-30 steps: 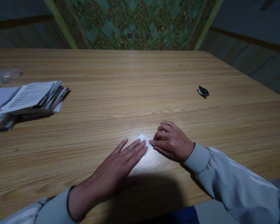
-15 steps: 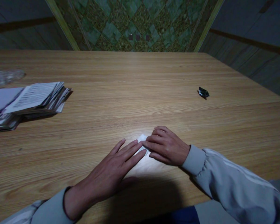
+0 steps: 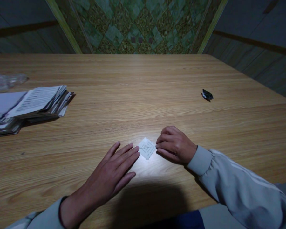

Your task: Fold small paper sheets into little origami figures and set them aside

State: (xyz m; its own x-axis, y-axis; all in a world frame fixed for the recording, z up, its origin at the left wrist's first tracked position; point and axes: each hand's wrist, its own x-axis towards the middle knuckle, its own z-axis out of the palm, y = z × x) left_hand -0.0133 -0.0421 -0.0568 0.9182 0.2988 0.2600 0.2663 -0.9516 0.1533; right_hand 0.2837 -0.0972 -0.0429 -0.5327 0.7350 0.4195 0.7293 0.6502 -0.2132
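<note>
A small white paper (image 3: 146,149), folded into a diamond shape with printed marks on it, lies flat on the wooden table (image 3: 124,108). My left hand (image 3: 111,170) rests palm down at its left, fingers stretched and slightly spread, with fingertips at the paper's left corner. On the other side, my right hand (image 3: 175,144) has its fingers curled together. Its thumb and index fingertip meet at the right corner of the folded paper; the fingers partly hide how they touch it.
A stack of papers (image 3: 38,100) lies at the left, with a clear plastic bag (image 3: 7,81) behind it. A small dark folded item (image 3: 207,94) sits at the right. A green patterned wall (image 3: 138,22) stands beyond the table's far edge.
Both hands have drawn apart from over the folded paper, the left to the left and the right to the right. The paper's printed top now shows.
</note>
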